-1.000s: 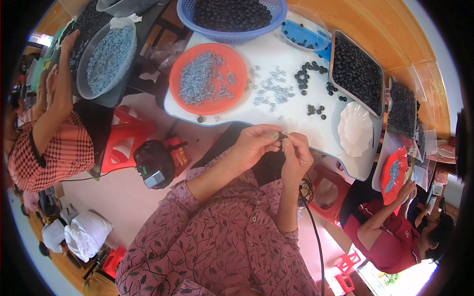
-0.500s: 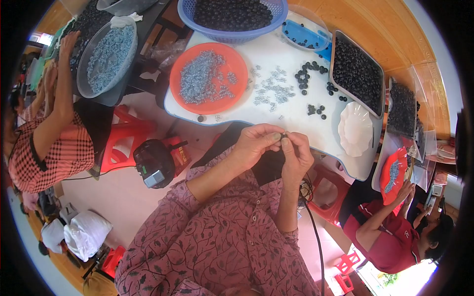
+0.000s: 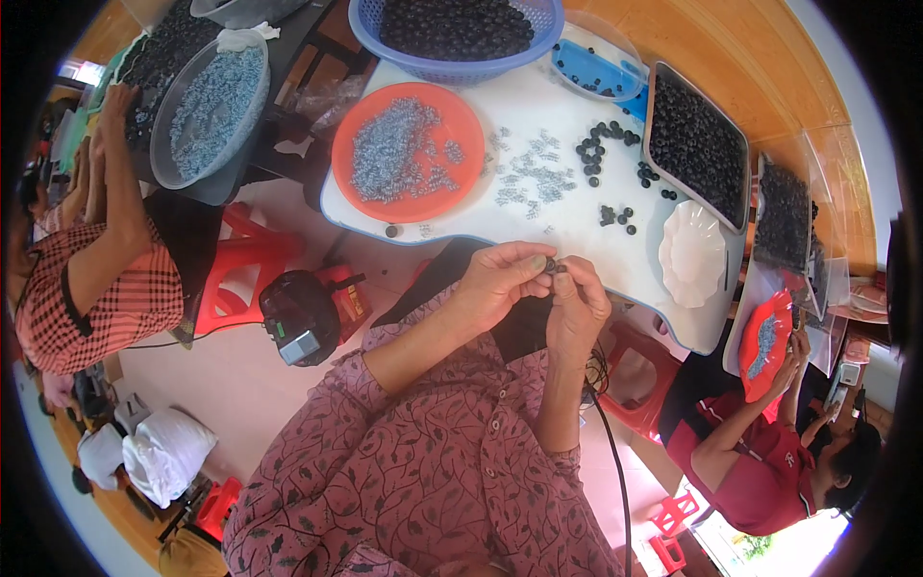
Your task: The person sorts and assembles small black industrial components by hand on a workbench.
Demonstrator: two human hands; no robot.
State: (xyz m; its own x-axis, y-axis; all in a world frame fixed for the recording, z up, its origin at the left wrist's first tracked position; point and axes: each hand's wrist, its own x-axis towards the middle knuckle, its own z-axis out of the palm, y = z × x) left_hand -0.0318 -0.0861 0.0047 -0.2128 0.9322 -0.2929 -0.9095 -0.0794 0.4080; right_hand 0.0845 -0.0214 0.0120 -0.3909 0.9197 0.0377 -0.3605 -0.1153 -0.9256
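My left hand [image 3: 500,284] and my right hand [image 3: 577,306] meet just off the table's near edge, thumbs and forefingers pinched together. Between the fingertips is a small black part [image 3: 555,267]; both hands grip it, and the fingers hide most of its shape. Beyond them, small metal springs [image 3: 535,178] lie scattered on the white table [image 3: 461,213]. More springs fill an orange-red plate [image 3: 457,192] to the left. Small round black pieces [image 3: 615,213] lie in loose groups to the right of the loose springs.
A purple-blue basket [image 3: 452,69] of black pieces stands at the back. On the right are a metal tray [image 3: 694,205] of black pieces and a white scalloped dish [image 3: 692,255]. Two co-workers sit nearby, one in checked clothing [image 3: 106,298], one in a red shirt [image 3: 760,462].
My fingertips have parted slightly, and more of the black part shows between them. The left co-worker's hands have shifted a little.
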